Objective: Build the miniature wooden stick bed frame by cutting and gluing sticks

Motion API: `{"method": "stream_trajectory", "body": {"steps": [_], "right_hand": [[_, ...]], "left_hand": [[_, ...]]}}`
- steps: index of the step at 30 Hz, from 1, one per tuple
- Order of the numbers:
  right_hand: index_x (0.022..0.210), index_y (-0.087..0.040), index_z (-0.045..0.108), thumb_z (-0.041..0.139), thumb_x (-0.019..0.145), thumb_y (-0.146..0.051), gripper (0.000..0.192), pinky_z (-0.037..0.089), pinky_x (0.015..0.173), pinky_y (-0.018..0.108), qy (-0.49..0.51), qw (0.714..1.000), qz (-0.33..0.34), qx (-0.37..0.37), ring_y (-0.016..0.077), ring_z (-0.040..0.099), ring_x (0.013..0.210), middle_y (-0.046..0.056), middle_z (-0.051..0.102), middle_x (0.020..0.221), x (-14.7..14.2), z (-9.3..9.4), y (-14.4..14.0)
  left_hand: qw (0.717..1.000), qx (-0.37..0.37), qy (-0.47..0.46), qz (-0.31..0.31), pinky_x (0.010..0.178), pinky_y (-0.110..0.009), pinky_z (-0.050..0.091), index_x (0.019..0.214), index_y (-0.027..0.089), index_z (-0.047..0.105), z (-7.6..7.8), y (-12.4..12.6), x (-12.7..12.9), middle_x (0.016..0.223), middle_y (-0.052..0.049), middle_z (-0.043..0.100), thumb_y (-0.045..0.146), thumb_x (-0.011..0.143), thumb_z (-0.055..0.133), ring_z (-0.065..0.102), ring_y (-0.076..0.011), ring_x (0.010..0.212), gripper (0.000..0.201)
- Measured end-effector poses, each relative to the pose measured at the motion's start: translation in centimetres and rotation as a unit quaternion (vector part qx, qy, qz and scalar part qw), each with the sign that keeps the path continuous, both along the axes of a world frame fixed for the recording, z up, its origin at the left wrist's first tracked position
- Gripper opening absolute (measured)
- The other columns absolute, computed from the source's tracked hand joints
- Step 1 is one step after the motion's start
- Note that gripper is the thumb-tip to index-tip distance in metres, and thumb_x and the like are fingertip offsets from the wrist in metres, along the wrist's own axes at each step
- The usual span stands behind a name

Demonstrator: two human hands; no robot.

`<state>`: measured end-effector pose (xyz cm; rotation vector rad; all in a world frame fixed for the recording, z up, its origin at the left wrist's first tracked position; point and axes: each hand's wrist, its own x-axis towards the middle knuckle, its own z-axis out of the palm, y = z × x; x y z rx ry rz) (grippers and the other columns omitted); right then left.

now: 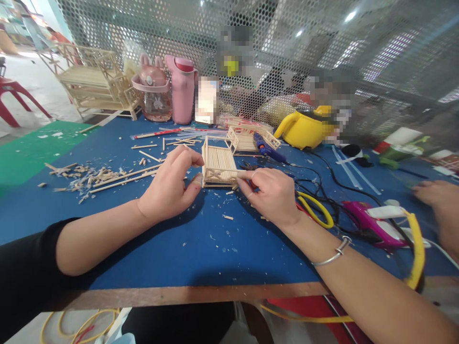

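Note:
A small model made of pale wooden sticks, like a little bench, rests on the blue table. My left hand holds its left end between thumb and fingers. My right hand pinches its front right corner with the fingertips; a metal bangle sits on that wrist. Wood chips lie scattered under and around both hands.
Long sticks and shavings lie to the left. A second stick model, a blue tool, a yellow kettle, a pink glue gun with cables and yellow-handled scissors are right. Another person's hand rests far right. Pink bottles stand behind.

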<state>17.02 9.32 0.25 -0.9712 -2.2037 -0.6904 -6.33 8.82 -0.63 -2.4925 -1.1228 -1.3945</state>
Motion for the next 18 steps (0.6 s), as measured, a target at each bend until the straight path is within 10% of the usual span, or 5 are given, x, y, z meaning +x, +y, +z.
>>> {"method": "stream_trajectory", "body": {"steps": [12,18], "right_hand": [[0.097,-0.017,0.071,0.047,0.091,-0.029,0.028,0.049,0.073,0.030,-0.137,0.946,0.034,-0.291,0.0177,0.066,0.080,0.006,0.072,0.085,0.6,0.6,-1.4],[0.099,-0.017,0.071,0.044,0.092,-0.025,0.030,0.051,0.074,0.028,-0.078,0.943,0.094,-0.310,0.0157,0.068,0.080,0.004,0.074,0.087,1.8,2.4,-2.0]], "left_hand": [[1.000,-0.019,-0.002,-0.001,0.080,-0.035,0.047,0.097,0.018,0.047,0.2,-0.1,0.1,0.093,-0.007,0.056,0.013,0.081,0.050,0.052,-0.0183,0.091,0.016],[1.000,-0.013,-0.004,-0.017,0.081,-0.034,0.047,0.098,0.017,0.047,0.0,-0.1,0.1,0.093,-0.006,0.054,0.012,0.081,0.050,0.052,-0.0181,0.091,0.017]]}}
